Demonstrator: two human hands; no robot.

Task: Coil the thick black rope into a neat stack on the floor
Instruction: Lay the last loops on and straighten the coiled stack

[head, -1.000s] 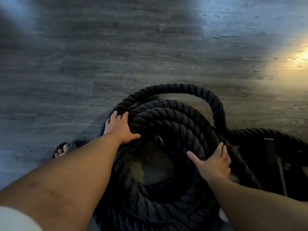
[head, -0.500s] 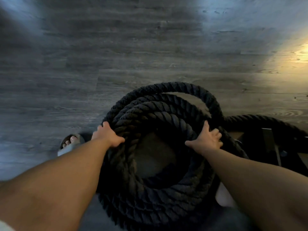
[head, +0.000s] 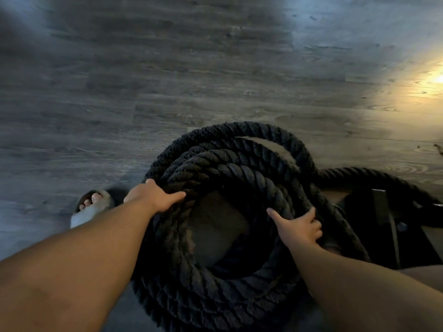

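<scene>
On the plank floor (head: 167, 80), the thick black rope (head: 239, 173) lies coiled, a loose loop bulging toward 12 o'clock. The left grip (head: 155, 197) clasps the top turns at 9 o'clock, the right grip (head: 299, 228) at 3; heavy and stiff by its look, it wants whole-handed holds on opposite sides.

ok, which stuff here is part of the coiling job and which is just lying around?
Job: rope, left hand and right hand gripping it, floor.
Not part of it: sandal on a foot, black frame at right.
</scene>
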